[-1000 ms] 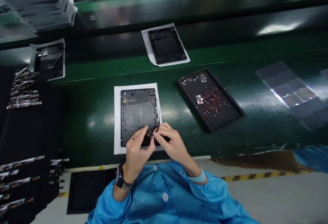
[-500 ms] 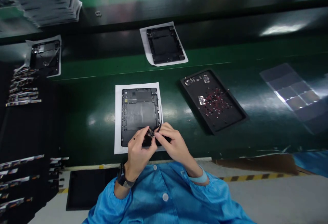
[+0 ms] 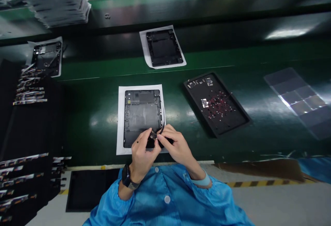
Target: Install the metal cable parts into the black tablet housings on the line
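Observation:
A black tablet back shell (image 3: 141,114) lies on a white sheet (image 3: 121,122) on the green belt in front of me. My left hand (image 3: 141,153) and my right hand (image 3: 174,145) meet over its near right corner, both pinching a small dark part (image 3: 153,135). A thin black cable (image 3: 163,117) runs from that part up the shell's right edge. A watch sits on my left wrist, and blue sleeves cover both arms.
A black tray (image 3: 227,115) with small red and silver bits lies to the right. Two more shells on white sheets (image 3: 162,47) (image 3: 46,58) rest further back. Stacked white sheets (image 3: 59,5) stand at the far left. Dark racks of strips (image 3: 26,91) line the left side.
Both hands stay pinched at the shell's corner, fingers shifting slightly. The view has drifted a little; nothing else moved.

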The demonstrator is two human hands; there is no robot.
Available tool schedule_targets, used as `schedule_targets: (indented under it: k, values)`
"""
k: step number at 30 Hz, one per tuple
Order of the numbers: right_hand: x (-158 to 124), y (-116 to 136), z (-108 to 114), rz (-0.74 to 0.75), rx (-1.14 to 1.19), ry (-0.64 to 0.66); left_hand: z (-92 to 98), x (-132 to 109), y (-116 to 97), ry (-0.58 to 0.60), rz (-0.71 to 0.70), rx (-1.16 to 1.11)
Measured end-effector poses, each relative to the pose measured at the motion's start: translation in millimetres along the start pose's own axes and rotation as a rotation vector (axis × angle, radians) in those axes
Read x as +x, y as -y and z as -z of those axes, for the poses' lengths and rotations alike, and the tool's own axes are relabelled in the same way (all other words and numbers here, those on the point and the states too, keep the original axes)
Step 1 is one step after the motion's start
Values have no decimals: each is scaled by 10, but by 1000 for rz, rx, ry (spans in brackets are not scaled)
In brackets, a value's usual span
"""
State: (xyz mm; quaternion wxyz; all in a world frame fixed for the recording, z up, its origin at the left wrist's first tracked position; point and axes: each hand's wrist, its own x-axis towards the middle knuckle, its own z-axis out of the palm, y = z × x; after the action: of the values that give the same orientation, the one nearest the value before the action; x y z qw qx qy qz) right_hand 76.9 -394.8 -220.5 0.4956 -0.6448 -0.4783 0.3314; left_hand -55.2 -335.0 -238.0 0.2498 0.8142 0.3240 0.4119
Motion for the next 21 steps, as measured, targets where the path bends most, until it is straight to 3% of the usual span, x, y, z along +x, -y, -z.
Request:
schedule_targets:
  k: [4,7,10,13,15,17,19,21]
  values:
    - [22,22,51,10,-53,69,63,-36,0,7,61,1]
    - [154,70,207,85,-170,140,222,-108,-23,46,132,-1]
    - [533,132,477,123,-341,105,457,-188,-66,55,145,-1]
    - [1193,179,773,-3,-516,-45,670,-129,-61,28,110,-10]
    - [1688,180,921,-200,-567,-254,717,79,11,27,76,6]
    - [2111,155,994,-333,-545,-445,647,435,148,65,42,75]
    - [2404,115,1000,-342,-475,-490,485,885,328,183,39,216]
    - [2579,73,975,-275,-324,-443,299,1338,518,391,99,368]
